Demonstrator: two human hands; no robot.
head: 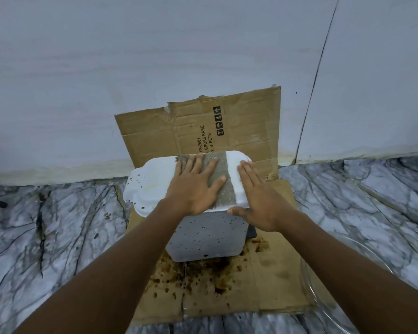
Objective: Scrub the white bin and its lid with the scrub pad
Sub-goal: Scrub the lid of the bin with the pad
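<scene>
Marble floor (58,225), stained cardboard (270,273) under white bin (208,235); left hand (193,184) flat, pressing scrub pad (221,179) onto lid (152,179); right hand (258,196) just beside, fingers straight, resting on lid

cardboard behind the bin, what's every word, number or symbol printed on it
"FS-2601": on the cardboard, printed sideways.
"CROSS BASE": same cardboard; the lid hides its start.
"Y: 4 SETS": start hidden too.
Four handling icons: glass, umbrella, "4", up arrow.
Nothing readable on the bin.
</scene>
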